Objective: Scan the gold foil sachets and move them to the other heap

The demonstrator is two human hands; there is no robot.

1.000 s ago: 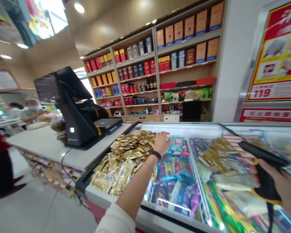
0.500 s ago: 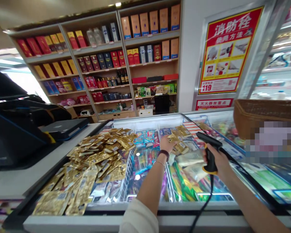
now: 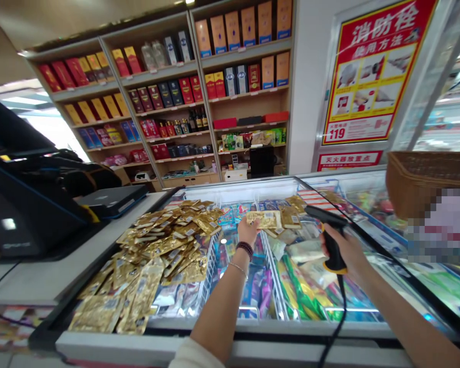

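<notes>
My left hand, with a beaded bracelet on its wrist, is closed on one end of a gold foil packet over the freezer's middle. The packet's printed label faces up. Several more gold packets lie just beyond and to the right of it. In my right hand is a black and yellow barcode scanner, gripped by its handle, its head pointing left toward the packet. A large pile of gold packets covers the left part of the freezer top.
Under the glass of the chest freezer, wire baskets hold colourful ice-cream packs. The scanner's cable hangs down over the front edge. A brown basket stands at the right, and a counter with a dark terminal at the left. Shelves of boxes line the back.
My left hand has drawn a gold packet left and toward me, away from the small group at the right. My right hand keeps hold of the scanner. The view has shifted slightly.
</notes>
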